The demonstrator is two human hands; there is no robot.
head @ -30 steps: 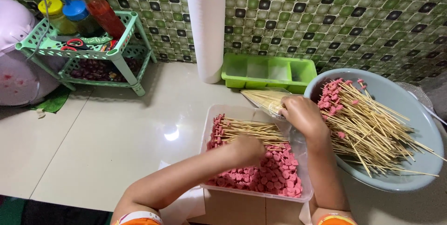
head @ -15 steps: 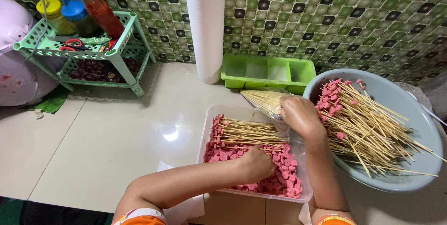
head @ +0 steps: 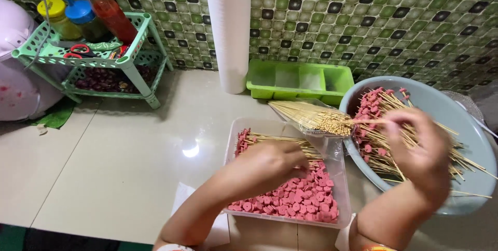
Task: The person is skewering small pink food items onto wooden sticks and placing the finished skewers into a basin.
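Observation:
My left hand [head: 275, 165] hangs over a clear plastic tub [head: 232, 144] of pink sausage slices [head: 301, 199]. Its fingers curl down onto the pile beside a few filled skewers, and what they pinch is hidden. My right hand [head: 420, 152], blurred by motion, is above the blue bowl [head: 456, 108]. It holds a thin bamboo skewer [head: 371, 121] that points left. The bowl is heaped with skewers threaded with pink slices [head: 381, 142]. A bundle of bare skewers in a clear bag [head: 311, 116] lies between the tub and the bowl.
A green divided tray [head: 301, 79] and a tall white roll [head: 231, 33] stand against the tiled wall. At the left, a green plastic rack [head: 98, 59] holds bottles and red-handled scissors. A pink and white appliance [head: 15, 74] sits at the far left.
My right hand has moved right from the tub's corner to over the blue bowl, drawing a skewer along. My left hand stays over the pink slices, shifting slightly.

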